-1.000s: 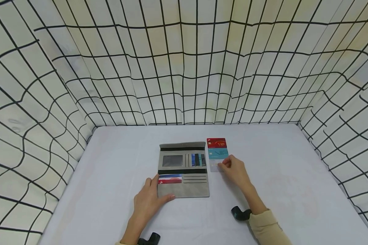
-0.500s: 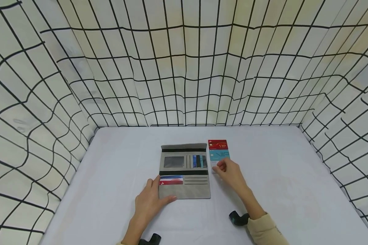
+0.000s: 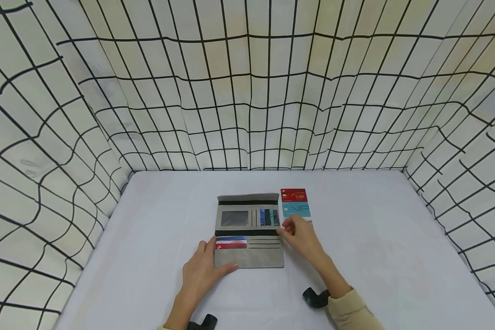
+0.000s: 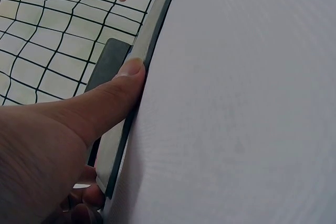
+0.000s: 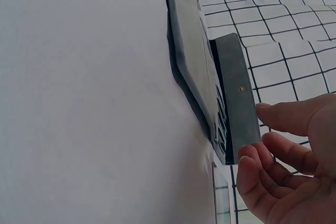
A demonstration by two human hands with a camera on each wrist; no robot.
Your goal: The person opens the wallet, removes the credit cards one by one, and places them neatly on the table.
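Observation:
An unfolded grey wallet lies flat, with cards in its slots, one striped blue, white and red. My left hand holds its lower left corner, fingers along the left edge and thumb on the near edge. At the wallet's right edge is my right hand. Its thumb and forefinger are apart with nothing between them in the right wrist view, other fingers loosely bent, close to the wallet's flap. A red VIP card and a blue VIP card lie beyond it.
A pale card lies beside the wallet, mostly hidden by my right hand in the head view. White cloth covers the table. White walls with a black grid enclose its back and sides.
My right hand has moved left from the pale card to the wallet's right edge. My left hand keeps its place on the wallet. The head view has shifted slightly.

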